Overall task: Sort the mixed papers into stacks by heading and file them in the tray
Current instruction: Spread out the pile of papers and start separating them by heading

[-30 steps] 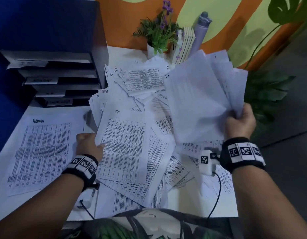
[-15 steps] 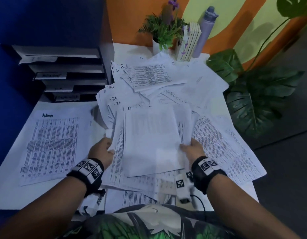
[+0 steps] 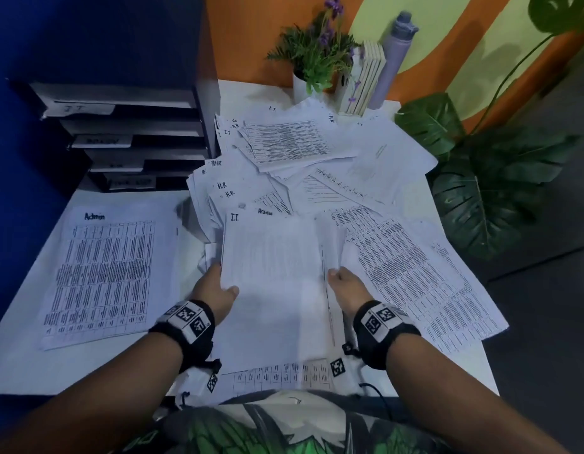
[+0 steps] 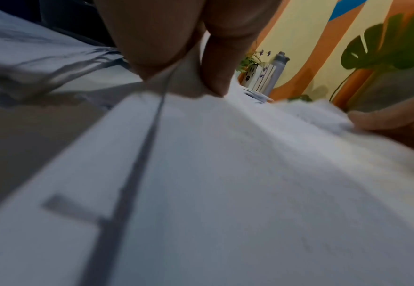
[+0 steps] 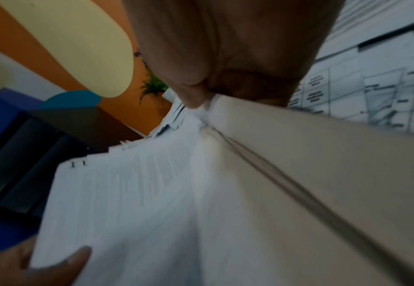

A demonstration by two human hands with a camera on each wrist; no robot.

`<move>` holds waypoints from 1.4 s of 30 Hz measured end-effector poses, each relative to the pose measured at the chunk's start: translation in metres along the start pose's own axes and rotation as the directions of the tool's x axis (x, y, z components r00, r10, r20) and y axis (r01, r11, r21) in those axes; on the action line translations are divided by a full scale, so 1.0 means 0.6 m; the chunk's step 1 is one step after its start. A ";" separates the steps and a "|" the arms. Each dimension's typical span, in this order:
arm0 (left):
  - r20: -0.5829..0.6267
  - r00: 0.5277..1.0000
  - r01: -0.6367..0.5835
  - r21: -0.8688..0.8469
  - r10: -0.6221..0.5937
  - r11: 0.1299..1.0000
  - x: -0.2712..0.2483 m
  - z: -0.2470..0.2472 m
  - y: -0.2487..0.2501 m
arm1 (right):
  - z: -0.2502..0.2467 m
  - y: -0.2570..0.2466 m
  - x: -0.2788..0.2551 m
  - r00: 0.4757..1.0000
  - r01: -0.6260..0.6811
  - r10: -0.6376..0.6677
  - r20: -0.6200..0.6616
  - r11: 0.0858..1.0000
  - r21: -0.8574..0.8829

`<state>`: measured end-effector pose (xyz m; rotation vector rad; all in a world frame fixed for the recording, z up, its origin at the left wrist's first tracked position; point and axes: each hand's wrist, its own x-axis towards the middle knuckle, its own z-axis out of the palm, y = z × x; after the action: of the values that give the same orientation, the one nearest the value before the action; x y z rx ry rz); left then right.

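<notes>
A sheaf of white papers (image 3: pixel 277 276) headed "I.T." is held over the desk between both hands. My left hand (image 3: pixel 215 290) grips its left edge, thumb on top; in the left wrist view the same left hand (image 4: pixel 193 63) pinches the paper edge (image 4: pixel 225 174). My right hand (image 3: pixel 346 286) pinches the right edge, seen close in the right wrist view as right hand (image 5: pixel 215 81) on the sheaf (image 5: pixel 152 193). A heap of mixed papers (image 3: pixel 284 142) marked "H.R." and "I.T." lies behind. An "Admin" sheet (image 3: pixel 103 273) lies at the left. The black tiered tray (image 3: pixel 126 132) stands at the back left.
A potted plant (image 3: pixel 313 57), a row of books (image 3: pixel 366 80) and a grey bottle (image 3: pixel 392 57) stand at the desk's back edge. Large green leaves (image 3: pixel 480 172) hang off the right side. More printed sheets (image 3: pixel 415 273) lie spread to the right, reaching the desk's edge.
My right hand has brought the raised bundle of papers down to the desk. Both hands now hold a sheaf together in front of me, and printed sheets lie uncovered at the right.
</notes>
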<state>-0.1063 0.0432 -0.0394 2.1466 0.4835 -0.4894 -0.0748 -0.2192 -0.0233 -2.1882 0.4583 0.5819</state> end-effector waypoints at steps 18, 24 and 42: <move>0.089 0.996 -0.003 0.068 -0.003 0.998 -0.013 0.011 -0.009 | -0.010 0.027 -0.003 0.996 -0.050 0.049 -0.081 0.999 -0.012; -0.211 0.969 0.153 0.104 -0.129 0.983 -0.003 -0.011 -0.023 | -0.031 0.040 0.008 0.994 -0.018 0.011 -0.112 0.998 -0.058; -0.085 0.978 -0.203 -0.219 0.189 0.954 -0.055 -0.036 0.019 | 0.019 0.016 -0.008 0.987 0.115 -0.139 0.082 0.962 0.249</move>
<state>-0.1245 0.0491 -0.0031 1.9677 0.3379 -0.2427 -0.0867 -0.2156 -0.0330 -1.9291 0.3160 0.5316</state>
